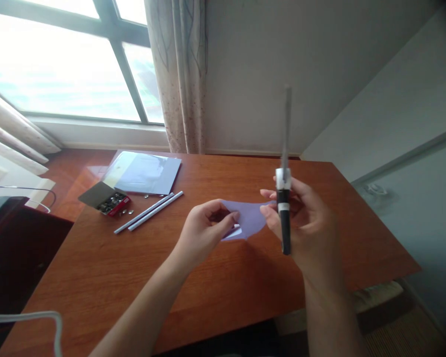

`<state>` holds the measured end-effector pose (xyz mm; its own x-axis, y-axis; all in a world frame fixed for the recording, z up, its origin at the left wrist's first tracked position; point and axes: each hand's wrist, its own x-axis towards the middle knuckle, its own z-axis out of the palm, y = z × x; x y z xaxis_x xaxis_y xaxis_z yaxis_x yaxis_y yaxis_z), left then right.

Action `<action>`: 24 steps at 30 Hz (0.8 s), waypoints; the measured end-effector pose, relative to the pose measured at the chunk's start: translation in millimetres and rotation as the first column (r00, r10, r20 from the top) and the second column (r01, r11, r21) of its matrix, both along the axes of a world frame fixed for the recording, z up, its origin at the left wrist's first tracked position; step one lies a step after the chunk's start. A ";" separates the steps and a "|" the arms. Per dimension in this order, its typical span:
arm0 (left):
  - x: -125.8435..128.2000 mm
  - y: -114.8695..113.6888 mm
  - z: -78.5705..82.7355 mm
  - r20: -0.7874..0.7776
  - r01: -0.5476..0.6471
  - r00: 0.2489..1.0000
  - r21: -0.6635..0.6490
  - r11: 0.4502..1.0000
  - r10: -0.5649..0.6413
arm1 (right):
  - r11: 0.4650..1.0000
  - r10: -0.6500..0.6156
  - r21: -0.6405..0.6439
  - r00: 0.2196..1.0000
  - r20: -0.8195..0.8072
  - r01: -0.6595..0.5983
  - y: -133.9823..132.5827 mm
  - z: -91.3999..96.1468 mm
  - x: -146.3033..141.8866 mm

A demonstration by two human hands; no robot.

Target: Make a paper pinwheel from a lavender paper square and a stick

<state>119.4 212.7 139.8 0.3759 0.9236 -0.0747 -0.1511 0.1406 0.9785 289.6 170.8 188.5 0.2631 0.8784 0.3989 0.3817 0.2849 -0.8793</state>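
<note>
My left hand (204,230) pinches the left side of a piece of purple paper (250,218) between thumb and fingers, above the table. A pale patch shows near its lower left edge. The thumb and fingers of my right hand (308,225) close at the paper's right edge. That same hand also bears what look like scissors (284,198), seen edge-on, with a black and white handle and a thin grey blade pointing up. How the fingers hold the handle is partly hidden.
On the wooden table (208,282), two pale paper tubes (152,210) lie beside an open red box of shiny metal tacks (113,203), a few loose nearby. Behind them lies a stack of sheets (144,171). A white cable (40,315) crosses the lower left. A wall stands behind.
</note>
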 end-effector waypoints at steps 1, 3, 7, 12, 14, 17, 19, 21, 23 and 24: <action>0.0 0.1 -2.9 -0.024 0.056 0.998 0.023 0.998 -0.055 | 0.999 0.050 -0.022 0.997 0.065 -0.049 1.7 2.2 -2.1; -0.5 0.3 -8.2 -0.059 0.142 0.989 0.075 0.987 -0.137 | 0.989 0.133 -0.087 0.972 0.194 -0.117 5.7 4.9 -4.8; -2.3 0.5 -11.1 -0.089 0.194 0.979 0.117 0.974 -0.185 | 0.977 0.180 -0.171 0.928 0.327 -0.130 10.1 5.7 -4.0; -2.0 0.3 -7.7 -0.122 0.207 0.975 0.172 0.963 -0.187 | 0.971 0.186 -0.204 0.921 0.342 -0.121 11.4 0.2 0.1; -3.1 1.0 -6.3 -0.116 0.186 0.980 0.205 0.961 -0.165 | 0.972 0.182 -0.201 0.932 0.312 -0.122 13.8 -4.2 1.5; -8.5 2.8 -2.2 -0.071 0.138 0.990 0.271 0.953 -0.123 | 0.978 0.147 -0.178 0.962 0.229 -0.107 19.2 -12.6 5.4; -12.9 3.6 1.5 -0.038 0.114 0.993 0.345 0.932 -0.108 | 0.979 0.113 -0.186 0.978 0.173 -0.080 23.2 -18.0 9.4; -15.0 3.4 4.3 -0.075 0.107 0.994 0.431 0.896 -0.082 | 0.977 0.081 -0.209 0.987 0.138 -0.051 26.8 -22.4 13.3; -13.6 2.6 4.9 -0.189 0.103 0.982 0.518 0.849 -0.004 | 0.973 0.065 -0.227 0.990 0.122 -0.036 29.2 -25.7 16.1; -11.8 2.1 4.4 -0.250 0.105 0.967 0.555 0.825 0.046 | 0.972 0.062 -0.231 0.991 0.117 -0.034 29.8 -27.0 16.7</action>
